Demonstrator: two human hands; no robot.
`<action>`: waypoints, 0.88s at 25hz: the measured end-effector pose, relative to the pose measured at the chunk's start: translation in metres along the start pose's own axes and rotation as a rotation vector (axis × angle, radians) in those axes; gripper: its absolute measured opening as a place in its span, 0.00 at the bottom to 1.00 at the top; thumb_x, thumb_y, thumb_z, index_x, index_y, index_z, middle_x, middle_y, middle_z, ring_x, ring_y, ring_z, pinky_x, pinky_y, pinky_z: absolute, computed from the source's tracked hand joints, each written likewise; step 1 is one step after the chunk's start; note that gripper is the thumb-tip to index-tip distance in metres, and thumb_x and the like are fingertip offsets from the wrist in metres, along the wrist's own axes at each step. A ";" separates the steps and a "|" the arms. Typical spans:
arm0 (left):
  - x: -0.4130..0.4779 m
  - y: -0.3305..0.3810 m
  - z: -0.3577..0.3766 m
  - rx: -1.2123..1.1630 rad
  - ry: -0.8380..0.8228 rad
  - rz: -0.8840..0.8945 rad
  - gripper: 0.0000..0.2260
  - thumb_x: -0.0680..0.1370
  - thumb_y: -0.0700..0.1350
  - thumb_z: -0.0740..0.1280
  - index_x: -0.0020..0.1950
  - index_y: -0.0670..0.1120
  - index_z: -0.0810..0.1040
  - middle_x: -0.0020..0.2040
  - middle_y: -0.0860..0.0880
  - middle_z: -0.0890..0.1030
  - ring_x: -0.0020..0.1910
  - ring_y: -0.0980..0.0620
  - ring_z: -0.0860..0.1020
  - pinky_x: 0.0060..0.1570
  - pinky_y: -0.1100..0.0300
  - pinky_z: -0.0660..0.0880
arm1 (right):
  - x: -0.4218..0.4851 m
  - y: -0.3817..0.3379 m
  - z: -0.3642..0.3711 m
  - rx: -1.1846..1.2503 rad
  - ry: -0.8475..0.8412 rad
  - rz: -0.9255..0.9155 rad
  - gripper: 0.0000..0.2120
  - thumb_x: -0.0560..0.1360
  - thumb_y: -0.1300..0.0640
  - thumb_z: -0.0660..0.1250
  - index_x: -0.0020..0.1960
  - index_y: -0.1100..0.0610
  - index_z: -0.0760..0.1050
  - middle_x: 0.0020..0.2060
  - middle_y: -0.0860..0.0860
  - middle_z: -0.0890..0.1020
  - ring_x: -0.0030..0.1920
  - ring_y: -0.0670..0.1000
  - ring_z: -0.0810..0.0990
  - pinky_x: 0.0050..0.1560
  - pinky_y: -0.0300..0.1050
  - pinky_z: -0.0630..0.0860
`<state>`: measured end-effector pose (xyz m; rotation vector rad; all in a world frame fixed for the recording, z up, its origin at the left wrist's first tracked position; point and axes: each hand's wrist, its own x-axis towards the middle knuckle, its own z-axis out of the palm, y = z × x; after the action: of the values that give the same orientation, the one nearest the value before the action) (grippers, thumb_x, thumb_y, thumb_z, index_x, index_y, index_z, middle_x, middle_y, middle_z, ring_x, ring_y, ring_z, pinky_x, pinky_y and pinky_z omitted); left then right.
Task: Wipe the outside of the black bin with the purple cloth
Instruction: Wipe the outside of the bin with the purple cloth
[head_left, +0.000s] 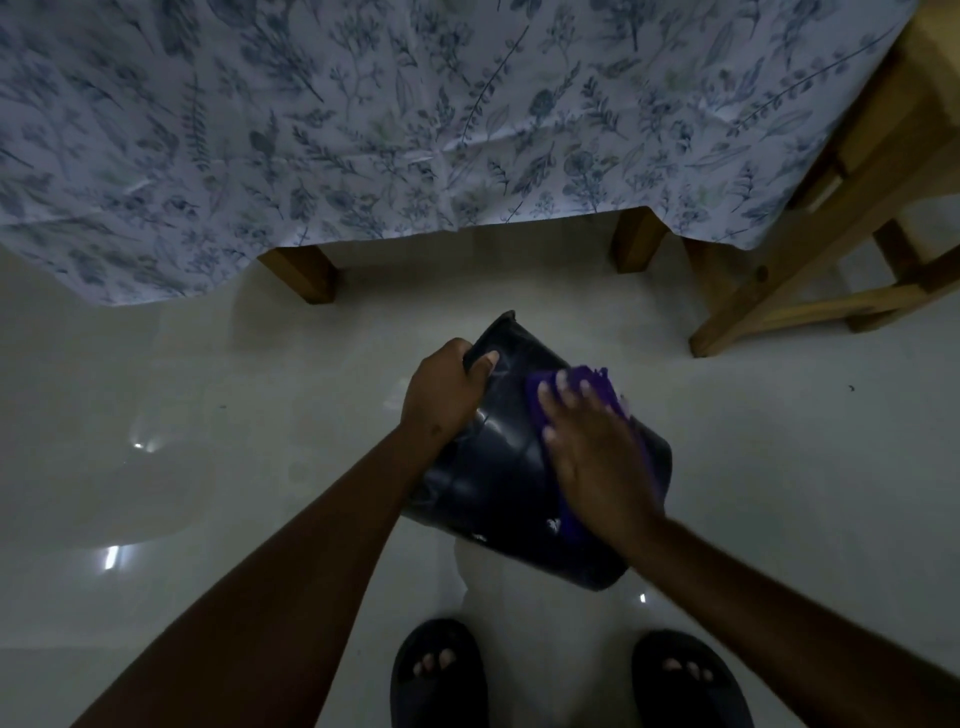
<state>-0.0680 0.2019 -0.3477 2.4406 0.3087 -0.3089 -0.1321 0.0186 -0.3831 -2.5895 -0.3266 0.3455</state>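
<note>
Dim room, shiny pale floor (156, 415). On the left, left hand (441, 395) gripping the rim of the black bin (488, 467), fingers (485, 361) curled tight over the edge, thumb side on the outer wall. Bin lifted off the floor and tipped, open end pointing away, so cannot tell what is inside. On the right, right hand (592, 447) lying flat on the bin's side, fingers spread wide, pressing the purple cloth (597, 382) against the wall. Down below, two feet in dark slippers (439, 675). Up top, a flowery tablecloth (363, 114) hanging over wooden legs.
</note>
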 end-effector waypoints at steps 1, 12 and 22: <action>0.001 -0.002 0.001 -0.010 0.006 0.007 0.12 0.80 0.53 0.61 0.45 0.45 0.73 0.37 0.49 0.76 0.36 0.50 0.74 0.32 0.62 0.68 | -0.023 -0.008 0.003 -0.058 0.007 -0.089 0.24 0.81 0.47 0.44 0.76 0.49 0.53 0.77 0.49 0.57 0.77 0.52 0.52 0.75 0.57 0.54; 0.003 0.007 0.001 0.034 0.024 -0.030 0.12 0.80 0.53 0.61 0.44 0.45 0.73 0.35 0.52 0.74 0.36 0.51 0.74 0.30 0.64 0.64 | 0.024 -0.003 -0.006 0.034 -0.002 0.004 0.24 0.81 0.50 0.44 0.76 0.50 0.54 0.76 0.47 0.57 0.76 0.50 0.54 0.75 0.49 0.52; -0.026 -0.006 -0.008 -0.128 -0.009 -0.056 0.11 0.80 0.52 0.62 0.53 0.45 0.74 0.45 0.50 0.77 0.37 0.61 0.73 0.34 0.68 0.67 | 0.056 0.015 -0.014 0.132 -0.033 0.132 0.22 0.82 0.51 0.48 0.76 0.49 0.57 0.75 0.50 0.64 0.75 0.53 0.62 0.73 0.53 0.60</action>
<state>-0.0935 0.2076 -0.3375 2.3074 0.3815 -0.3143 -0.0725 0.0159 -0.3889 -2.4831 -0.1390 0.4411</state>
